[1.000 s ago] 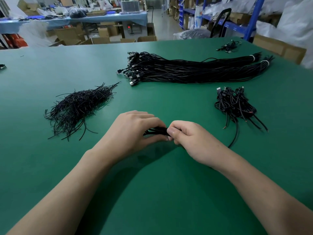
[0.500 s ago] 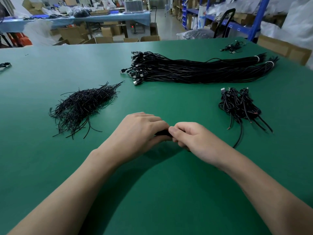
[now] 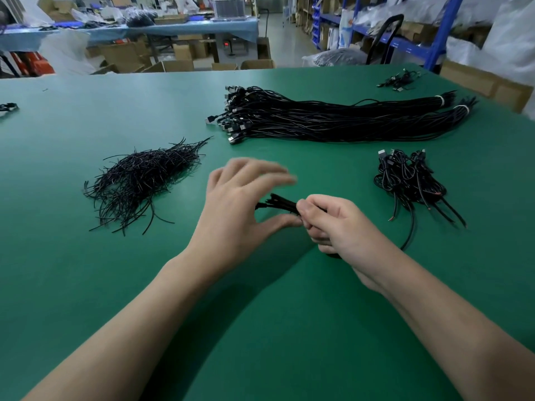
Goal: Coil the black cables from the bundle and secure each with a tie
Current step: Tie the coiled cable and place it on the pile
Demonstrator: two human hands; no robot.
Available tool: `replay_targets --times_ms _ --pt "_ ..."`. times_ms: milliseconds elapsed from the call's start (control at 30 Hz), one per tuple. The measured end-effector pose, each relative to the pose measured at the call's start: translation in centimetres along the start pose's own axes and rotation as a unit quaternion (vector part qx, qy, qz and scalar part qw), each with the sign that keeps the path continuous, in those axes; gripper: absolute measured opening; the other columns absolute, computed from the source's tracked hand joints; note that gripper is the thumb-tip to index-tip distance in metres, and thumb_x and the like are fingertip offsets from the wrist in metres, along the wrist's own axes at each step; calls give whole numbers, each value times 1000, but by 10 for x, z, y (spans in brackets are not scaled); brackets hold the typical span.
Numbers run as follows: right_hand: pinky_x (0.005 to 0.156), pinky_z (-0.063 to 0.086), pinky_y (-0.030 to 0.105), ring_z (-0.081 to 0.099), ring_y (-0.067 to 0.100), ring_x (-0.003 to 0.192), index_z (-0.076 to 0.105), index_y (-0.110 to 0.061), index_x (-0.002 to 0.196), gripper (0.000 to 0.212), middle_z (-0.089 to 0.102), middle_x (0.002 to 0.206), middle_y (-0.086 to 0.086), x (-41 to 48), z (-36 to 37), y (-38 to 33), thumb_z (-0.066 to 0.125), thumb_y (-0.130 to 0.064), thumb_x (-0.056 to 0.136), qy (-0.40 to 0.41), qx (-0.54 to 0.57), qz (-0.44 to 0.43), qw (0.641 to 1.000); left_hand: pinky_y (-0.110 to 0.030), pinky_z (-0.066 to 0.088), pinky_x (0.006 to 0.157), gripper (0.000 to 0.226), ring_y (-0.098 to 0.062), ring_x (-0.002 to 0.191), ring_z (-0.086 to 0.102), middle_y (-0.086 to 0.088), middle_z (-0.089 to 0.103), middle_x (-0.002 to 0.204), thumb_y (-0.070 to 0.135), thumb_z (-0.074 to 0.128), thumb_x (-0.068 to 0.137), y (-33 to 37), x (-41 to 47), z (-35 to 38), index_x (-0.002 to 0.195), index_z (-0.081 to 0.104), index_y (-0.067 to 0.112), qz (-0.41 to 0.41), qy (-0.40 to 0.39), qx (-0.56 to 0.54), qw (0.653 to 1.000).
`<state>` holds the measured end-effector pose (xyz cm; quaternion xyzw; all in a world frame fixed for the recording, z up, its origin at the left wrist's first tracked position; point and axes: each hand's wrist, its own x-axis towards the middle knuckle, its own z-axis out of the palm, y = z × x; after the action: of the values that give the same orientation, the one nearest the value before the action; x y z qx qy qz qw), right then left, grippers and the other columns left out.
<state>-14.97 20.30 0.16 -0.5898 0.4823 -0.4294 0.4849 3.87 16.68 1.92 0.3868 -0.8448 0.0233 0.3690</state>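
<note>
One bundle (image 3: 333, 120), coiled pile (image 3: 411, 180), perhaps ties (image 3: 142, 180).

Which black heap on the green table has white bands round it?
The long bundle of straight black cables: white bands circle its right end. The heap of short black ties and the pile of coiled black cables have none.

Right hand (image 3: 338, 224) gripping coiled black cable (image 3: 282, 203), left hand (image 3: 237, 204) spread beside it, cable bundle (image 3: 333, 120) beyond, green table (image 3: 260, 328)

Bare left hand (image 3: 231, 206), bare right hand (image 3: 338, 224), left forearm (image 3: 130, 322) and right forearm (image 3: 434, 314) uncovered
</note>
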Motion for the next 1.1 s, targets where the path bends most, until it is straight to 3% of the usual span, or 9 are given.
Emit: replay_targets --times_ms 67,167,233,367,533,667,867,1000,1100 --pt "48 21 21 22 10 54 49 -21 73 36 27 58 -10 0 -3 -1 53 -38 104 7 61 19 998 -35 36 104 63 -20 122 50 4 59 128 60 74 79 1 1 -2 125 65 19 -30 69 -14 997" --pt "47 20 22 19 12 56 50 -19 73 35 26 59 -7 0 -9 -4 54 -39 101 17 152 30 988 -20 39 88 24 -14 100 57 3 64 102 36 69 93 3 -1 -3 102 65 14 -89 148 -111 979" --pt "49 18 24 19 13 58 51 -18 72 34 25 59 -6 0 -11 -6 55 -38 100 16 205 31 978 -20 42 79 12 -9 88 60 7 67 88 22 62 99 5 -3 -1 92 68 14 -122 131 -143 973" --pt "50 17 25 19 12 56 52 -18 72 31 24 58 -7 -1 -10 -9 57 -39 95 -4 272 30 962 -23 49 82 14 -6 94 68 14 75 96 18 64 99 9 -5 8 103 78 20 -144 35 -201 968" --pt "52 14 28 16 14 58 51 -18 74 32 22 59 -6 -2 -6 -8 55 -39 97 -7 236 29 971 -12 45 80 11 -3 89 68 11 75 93 23 74 91 15 -6 10 99 80 16 -85 21 -200 976" --pt "49 17 24 16 13 56 50 -17 75 35 24 58 -7 -1 0 -7 51 -39 102 18 184 15 983 -35 55 73 16 -14 78 69 6 74 86 31 78 89 16 -6 10 91 79 15 -22 69 -92 993" --pt "48 28 16 25 8 53 46 -24 72 37 29 58 -13 -1 14 -3 49 -40 105 96 113 -39 988 -40 49 56 16 -23 69 68 4 73 80 23 71 95 22 -4 7 83 77 16 78 135 64 986" --pt "50 31 16 29 7 54 46 -28 67 40 31 59 -14 -1 16 -3 49 -40 105 125 107 -44 985 -39 51 62 14 -22 74 69 3 74 90 23 68 95 22 -5 7 92 77 14 112 105 64 986" --pt "48 26 17 24 8 53 47 -22 73 37 28 57 -13 -3 14 -5 49 -40 105 115 119 -32 986 -38 51 65 12 -22 74 68 2 74 93 16 66 96 19 -6 9 97 77 11 100 89 18 991"
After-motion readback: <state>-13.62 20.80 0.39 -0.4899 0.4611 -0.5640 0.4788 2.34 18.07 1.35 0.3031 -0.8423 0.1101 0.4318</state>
